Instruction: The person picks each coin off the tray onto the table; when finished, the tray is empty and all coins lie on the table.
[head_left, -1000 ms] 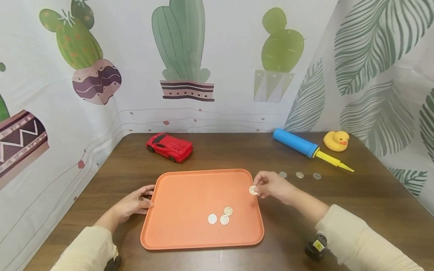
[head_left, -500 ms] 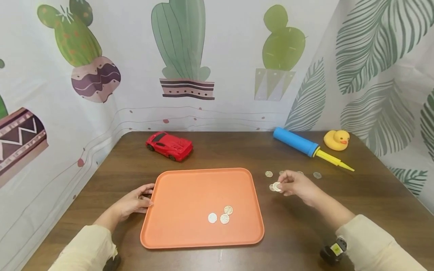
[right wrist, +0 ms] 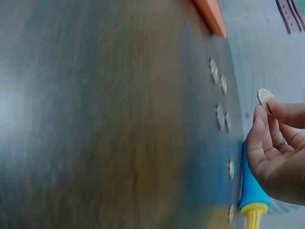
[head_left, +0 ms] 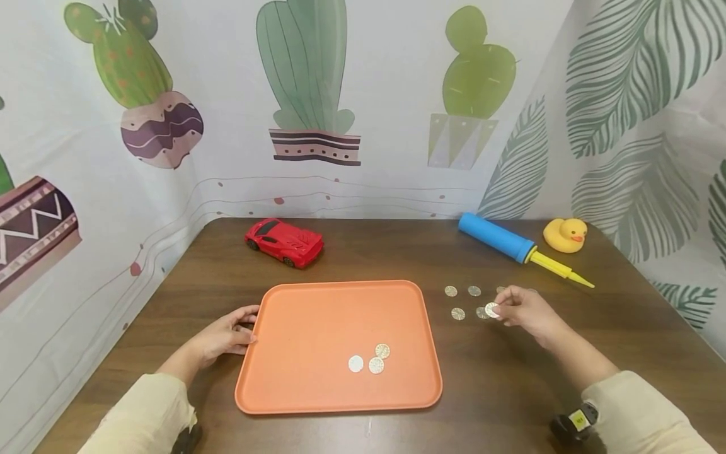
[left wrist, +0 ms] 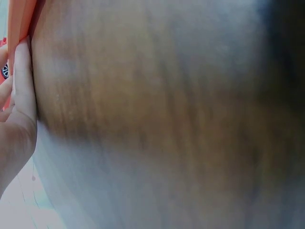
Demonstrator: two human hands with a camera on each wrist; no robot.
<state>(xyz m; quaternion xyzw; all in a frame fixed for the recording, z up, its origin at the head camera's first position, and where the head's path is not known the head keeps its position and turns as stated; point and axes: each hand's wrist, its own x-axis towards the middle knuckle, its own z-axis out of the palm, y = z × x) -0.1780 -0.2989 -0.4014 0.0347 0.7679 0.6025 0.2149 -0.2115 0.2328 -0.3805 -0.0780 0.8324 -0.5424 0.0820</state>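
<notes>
A dark brown wooden table [head_left: 363,252] fills the view, closed in at the back and sides by a white cloth printed with potted cacti and green leaves [head_left: 624,94]. Toward the back of the table lie a red toy car [head_left: 284,242], a blue hand pump with a yellow nozzle [head_left: 513,246] and a yellow rubber duck [head_left: 564,235].

An orange tray [head_left: 317,328] with rounded corners sits flat in the middle of the table. Inside it, near the front, 3 coins [head_left: 369,361] lie close together in a small cluster.

The left hand [head_left: 224,334] rests at the tray's left edge, fingers lightly bent and touching the rim; the left wrist view shows a finger [left wrist: 21,81] laid against the orange rim, not curled round it.

The right hand [head_left: 524,309] is over the table to the right of the tray. Its thumb and fingertips pinch 1 coin [head_left: 491,309], a small pale round disc with a patterned face, held just above the wood; the right wrist view shows it upright at the fingertips [right wrist: 265,98]. Beside it on the table lie loose coins [head_left: 458,313] in 2 short rows between the tray and the pump, 4 clearly visible in the head view, others partly hidden by the hand.
</notes>
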